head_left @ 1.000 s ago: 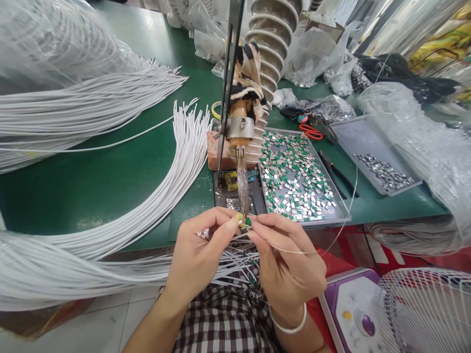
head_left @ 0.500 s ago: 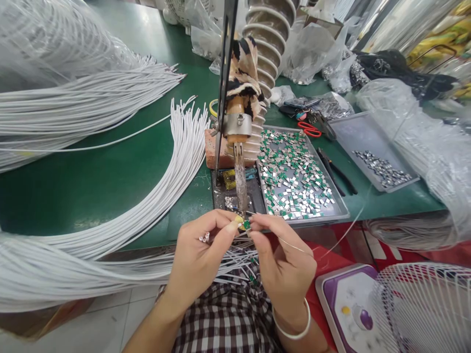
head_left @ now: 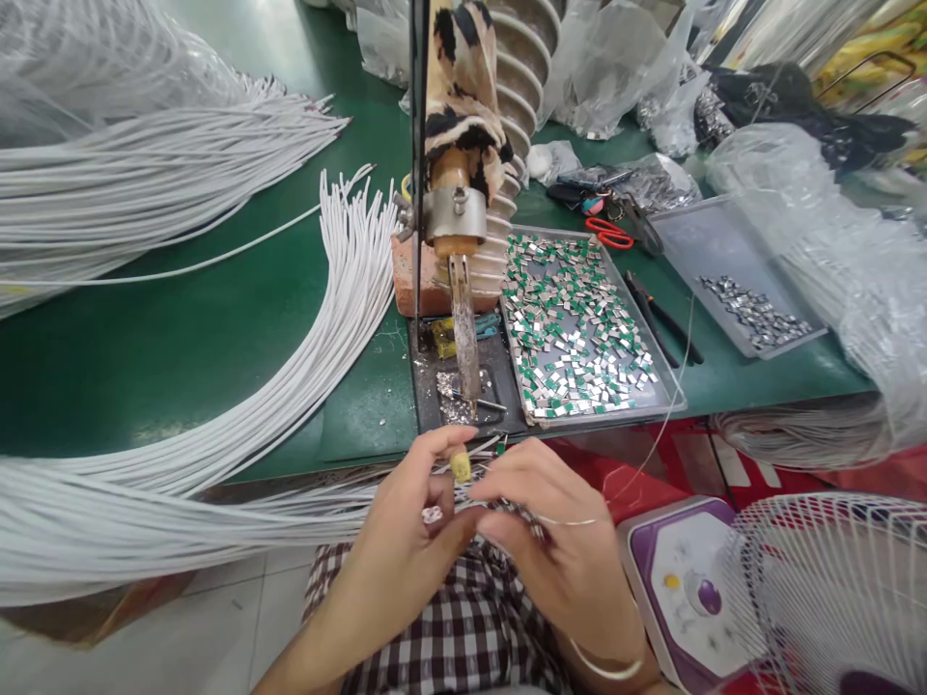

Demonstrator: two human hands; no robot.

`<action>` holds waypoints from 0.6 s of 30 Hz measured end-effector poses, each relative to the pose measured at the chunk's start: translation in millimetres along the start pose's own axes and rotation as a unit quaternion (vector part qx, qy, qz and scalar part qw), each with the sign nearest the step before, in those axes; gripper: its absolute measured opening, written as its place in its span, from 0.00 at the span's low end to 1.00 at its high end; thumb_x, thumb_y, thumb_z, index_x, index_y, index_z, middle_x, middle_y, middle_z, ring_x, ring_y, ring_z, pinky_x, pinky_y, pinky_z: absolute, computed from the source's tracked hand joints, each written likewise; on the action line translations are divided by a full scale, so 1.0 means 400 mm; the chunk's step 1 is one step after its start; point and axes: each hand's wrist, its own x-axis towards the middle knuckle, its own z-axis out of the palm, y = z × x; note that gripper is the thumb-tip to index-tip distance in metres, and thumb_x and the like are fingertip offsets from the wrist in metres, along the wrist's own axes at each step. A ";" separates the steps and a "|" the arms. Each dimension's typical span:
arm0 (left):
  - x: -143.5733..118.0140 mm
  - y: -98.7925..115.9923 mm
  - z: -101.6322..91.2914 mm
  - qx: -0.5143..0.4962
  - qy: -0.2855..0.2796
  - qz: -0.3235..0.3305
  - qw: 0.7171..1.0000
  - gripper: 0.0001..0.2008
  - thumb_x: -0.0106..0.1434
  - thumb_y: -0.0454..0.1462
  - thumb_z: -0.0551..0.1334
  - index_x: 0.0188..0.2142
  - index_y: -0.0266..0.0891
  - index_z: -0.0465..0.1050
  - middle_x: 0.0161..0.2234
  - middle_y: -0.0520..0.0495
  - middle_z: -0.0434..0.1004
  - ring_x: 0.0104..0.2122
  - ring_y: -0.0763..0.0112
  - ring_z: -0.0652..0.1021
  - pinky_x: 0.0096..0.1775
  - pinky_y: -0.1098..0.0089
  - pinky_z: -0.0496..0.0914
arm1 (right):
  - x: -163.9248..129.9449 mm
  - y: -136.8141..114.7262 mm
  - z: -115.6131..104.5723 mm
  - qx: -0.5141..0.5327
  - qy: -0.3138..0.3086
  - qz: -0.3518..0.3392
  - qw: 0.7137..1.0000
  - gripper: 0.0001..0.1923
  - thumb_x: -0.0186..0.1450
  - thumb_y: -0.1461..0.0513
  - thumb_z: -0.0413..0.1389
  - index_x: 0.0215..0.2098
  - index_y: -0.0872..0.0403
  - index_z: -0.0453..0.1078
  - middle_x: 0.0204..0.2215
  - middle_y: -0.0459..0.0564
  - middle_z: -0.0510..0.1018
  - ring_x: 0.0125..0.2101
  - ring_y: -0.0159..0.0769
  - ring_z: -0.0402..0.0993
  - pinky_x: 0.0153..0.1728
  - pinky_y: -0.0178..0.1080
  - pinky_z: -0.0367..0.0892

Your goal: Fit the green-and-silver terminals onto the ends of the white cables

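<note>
hands met low in the middle of the frame, just below the near edge of the green table (head_left: 181, 328). the left hand (head_left: 406, 541) was curled around a small bunch of white wire ends (head_left: 435, 514), its yellow-capped thumb (head_left: 461, 467) pressed down on them. the right hand (head_left: 557, 536) pinched the stripped tips from the other side, and a thin strand of solder wire (head_left: 579, 522) ran out of its fingers toward the right and up past the tray. whether a green piece sat between the fingertips could not be told; the spot was too small and partly covered.

directly above the hands stood the soldering iron (head_left: 463, 333), fixed upright in a clamp, its tip pointing down at a dark plate flecked with solder. just right of it, centre frame, lay the metal tray (head_left: 670, 391) heaped with small green and silver parts (head_left: 579, 338). a second tray (head_left: 695, 256) with a few silver bits sat further right, with black pliers (head_left: 662, 333) between the two. long white cables (head_left: 340, 319) swept in an arc across the left half.

to do this step well, it seemed the person needed the wire ends fanned and level in the left grip, so that a single tip could be picked out cleanly. the solder strand wanted to stay free of the bundle. fingers were best kept below the hot tip, with the capped thumb taking any contact.
</note>
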 end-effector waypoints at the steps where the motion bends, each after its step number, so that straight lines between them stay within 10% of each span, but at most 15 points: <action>1: -0.002 -0.001 0.007 0.000 -0.006 0.000 1.000 0.29 0.63 0.32 0.65 0.61 0.50 0.64 0.34 0.53 0.76 0.26 0.74 0.75 0.27 0.76 0.69 | 0.002 -0.004 0.008 -0.024 -0.023 -0.015 0.999 0.06 0.72 0.61 0.57 0.44 0.52 0.75 0.37 0.50 0.81 0.38 0.36 0.74 0.39 0.39 0.72; 5: -0.003 -0.007 0.003 0.000 -0.063 -0.013 0.998 0.35 0.64 0.30 0.64 0.66 0.58 0.56 0.49 0.49 0.74 0.36 0.72 0.80 0.37 0.73 0.74 | 0.007 -0.005 0.019 -0.034 -0.016 -0.040 0.998 0.06 0.70 0.66 0.57 0.40 0.52 0.75 0.33 0.48 0.82 0.35 0.36 0.74 0.38 0.41 0.72; 10: 0.012 0.004 -0.022 0.006 -0.048 0.093 0.995 0.06 0.66 0.40 0.67 0.42 0.46 0.76 0.32 0.53 0.74 0.28 0.74 0.72 0.28 0.75 0.64 | 0.010 0.001 0.004 0.041 0.072 0.028 0.996 0.05 0.63 0.69 0.65 0.34 0.53 0.77 0.28 0.44 0.82 0.31 0.32 0.75 0.35 0.36 0.71; 18: 0.027 0.030 -0.012 0.030 0.023 0.136 0.990 0.16 0.72 0.34 0.57 0.26 0.40 0.72 0.24 0.55 0.68 0.25 0.76 0.69 0.28 0.75 0.62 | 0.018 0.007 0.013 0.073 0.075 0.006 0.994 0.13 0.64 0.73 0.60 0.39 0.50 0.80 0.30 0.45 0.86 0.31 0.30 0.78 0.35 0.35 0.72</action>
